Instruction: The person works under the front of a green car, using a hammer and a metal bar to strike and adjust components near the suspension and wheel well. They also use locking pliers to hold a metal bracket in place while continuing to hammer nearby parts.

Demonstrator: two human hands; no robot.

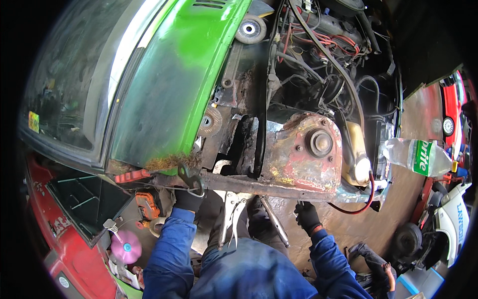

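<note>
My gloved left hand (186, 202) is under the rusty metal rail (239, 183) of a green car; its fingers are hidden. A dark metal clamp (193, 179) sits just above it. My gloved right hand (306, 217) is closed at the rail's underside, on something I cannot make out. Between my hands, silver locking pliers (230, 209) hang from the rail, beside another long metal tool (274, 224). A red plastic piece (130, 176) lies along the rail at left. Above the rail is a rusty, red-patched strut tower (298, 157) with a round mount.
The engine bay (333, 60) and a plastic bottle (418, 155) are at right. Grinding discs (209, 122) rest by the green panel (164, 99). A red vehicle (74, 244) and orange tool (147, 204) are at lower left; another person (378, 269) is low at right, near a wheel (408, 239).
</note>
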